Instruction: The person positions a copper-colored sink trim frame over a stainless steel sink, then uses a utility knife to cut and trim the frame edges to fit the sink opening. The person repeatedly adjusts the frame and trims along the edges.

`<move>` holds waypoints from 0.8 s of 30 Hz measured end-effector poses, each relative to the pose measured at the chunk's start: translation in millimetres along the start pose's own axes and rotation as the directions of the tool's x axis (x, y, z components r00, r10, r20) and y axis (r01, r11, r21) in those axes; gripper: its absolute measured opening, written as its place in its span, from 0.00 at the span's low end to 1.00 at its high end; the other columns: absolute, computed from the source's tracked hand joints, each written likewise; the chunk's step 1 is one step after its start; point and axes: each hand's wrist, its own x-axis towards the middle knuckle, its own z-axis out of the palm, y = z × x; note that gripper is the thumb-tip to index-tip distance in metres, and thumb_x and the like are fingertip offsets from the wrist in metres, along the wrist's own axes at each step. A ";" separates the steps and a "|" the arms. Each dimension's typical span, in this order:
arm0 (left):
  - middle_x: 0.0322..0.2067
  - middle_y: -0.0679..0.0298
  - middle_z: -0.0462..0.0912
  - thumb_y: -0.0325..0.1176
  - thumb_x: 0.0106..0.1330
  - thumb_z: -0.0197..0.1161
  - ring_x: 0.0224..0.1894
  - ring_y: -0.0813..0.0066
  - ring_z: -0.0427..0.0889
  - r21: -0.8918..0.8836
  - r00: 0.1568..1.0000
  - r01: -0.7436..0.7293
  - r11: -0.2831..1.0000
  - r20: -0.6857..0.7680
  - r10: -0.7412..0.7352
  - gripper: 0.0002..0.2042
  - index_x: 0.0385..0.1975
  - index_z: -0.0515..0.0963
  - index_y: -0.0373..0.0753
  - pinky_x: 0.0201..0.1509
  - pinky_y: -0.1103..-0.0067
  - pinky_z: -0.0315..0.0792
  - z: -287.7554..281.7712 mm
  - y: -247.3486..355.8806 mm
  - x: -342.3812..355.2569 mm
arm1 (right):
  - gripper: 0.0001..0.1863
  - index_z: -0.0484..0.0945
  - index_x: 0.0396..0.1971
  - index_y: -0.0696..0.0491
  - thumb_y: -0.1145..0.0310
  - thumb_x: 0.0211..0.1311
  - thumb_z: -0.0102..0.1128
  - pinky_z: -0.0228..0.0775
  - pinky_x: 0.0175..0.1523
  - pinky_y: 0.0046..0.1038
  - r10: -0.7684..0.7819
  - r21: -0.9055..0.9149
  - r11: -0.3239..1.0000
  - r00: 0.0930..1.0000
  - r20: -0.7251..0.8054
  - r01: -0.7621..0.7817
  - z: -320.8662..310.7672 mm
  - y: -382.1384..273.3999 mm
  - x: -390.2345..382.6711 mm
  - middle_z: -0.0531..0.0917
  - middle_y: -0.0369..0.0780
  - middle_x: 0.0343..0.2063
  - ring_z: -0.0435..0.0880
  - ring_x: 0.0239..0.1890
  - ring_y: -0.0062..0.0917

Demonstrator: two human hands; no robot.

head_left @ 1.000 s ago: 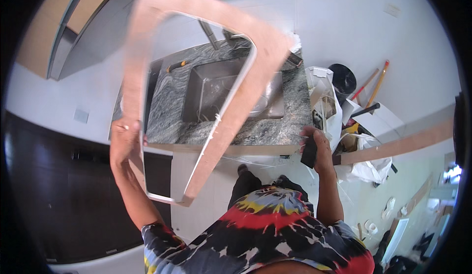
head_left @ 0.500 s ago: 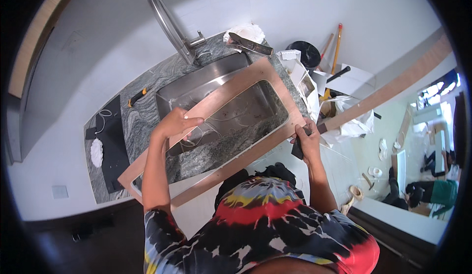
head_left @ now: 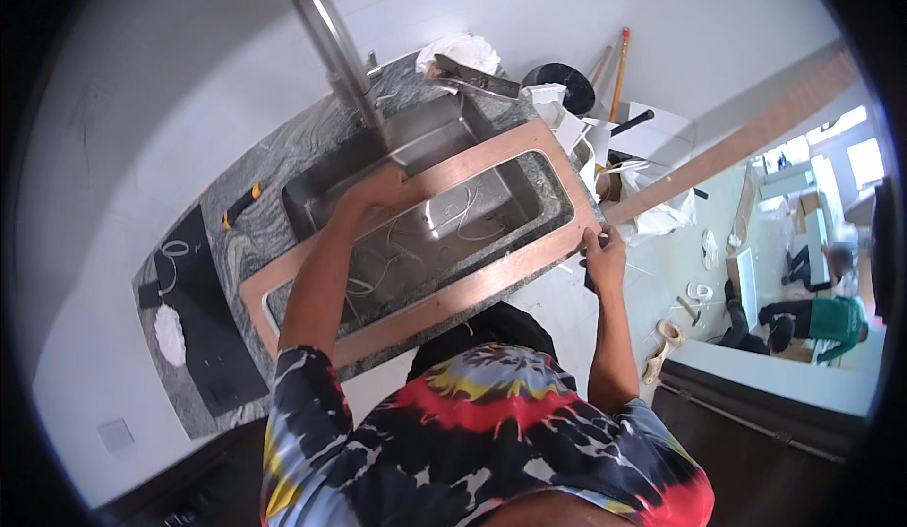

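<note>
A thin wooden frame [head_left: 489, 255] with a rounded cut-out lies over the steel sink [head_left: 312, 208] in the granite counter [head_left: 182, 392]. My left hand [head_left: 376, 184] grips the frame's far bar just in front of the curved tap [head_left: 351, 73], its fingers partly hidden. My right hand [head_left: 603, 253] pinches the right near corner, with a dark block, mostly hidden, in its grasp. White cord [head_left: 463, 207] lies loosely inside the basin, seen through the cut-out. A yellow-and-black tool [head_left: 241, 204] rests on the granite to the left.
Behind the counter are white cloth [head_left: 461, 52], a black bucket [head_left: 564, 86], poles and scraps. A long wooden strip [head_left: 718, 158] slants up rightward. At far right, several people work on the floor, one in green [head_left: 829, 324]. A black panel [head_left: 208, 328] covers the counter's left end.
The frame has come down from upright in the air to flat over the sink, then slid slightly forward and right. My left hand has moved forward along with it, toward the tap.
</note>
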 end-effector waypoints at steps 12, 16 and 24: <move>0.48 0.51 0.80 0.36 0.60 0.69 0.57 0.49 0.75 -0.183 0.414 0.089 0.979 -0.887 -0.203 0.14 0.41 0.81 0.35 0.62 0.61 0.67 137.9 -58.1 -120.5 | 0.14 0.76 0.47 0.57 0.77 0.61 0.54 0.77 0.38 0.27 -0.237 0.597 0.792 0.836 0.495 -0.129 70.3 -60.5 37.9 0.82 0.39 0.32 0.82 0.34 0.24; 0.51 0.51 0.79 0.35 0.60 0.69 0.60 0.48 0.72 -0.286 0.169 0.318 0.904 -0.921 -0.351 0.12 0.39 0.82 0.34 0.64 0.60 0.64 171.0 -63.5 -182.8 | 0.13 0.82 0.44 0.60 0.72 0.61 0.63 0.70 0.36 0.20 -0.479 0.559 0.825 0.626 0.615 0.082 168.9 -141.8 36.3 0.83 0.35 0.34 0.78 0.34 0.15; 0.56 0.44 0.75 0.31 0.61 0.66 0.61 0.44 0.69 -0.405 -0.081 0.469 0.785 -0.905 -0.418 0.15 0.47 0.81 0.33 0.69 0.57 0.56 212.5 -93.7 -267.4 | 0.27 0.75 0.54 0.60 0.57 0.61 0.66 0.77 0.43 0.37 -0.577 0.509 0.746 0.799 0.172 0.429 374.4 -280.0 45.0 0.81 0.46 0.44 0.82 0.40 0.34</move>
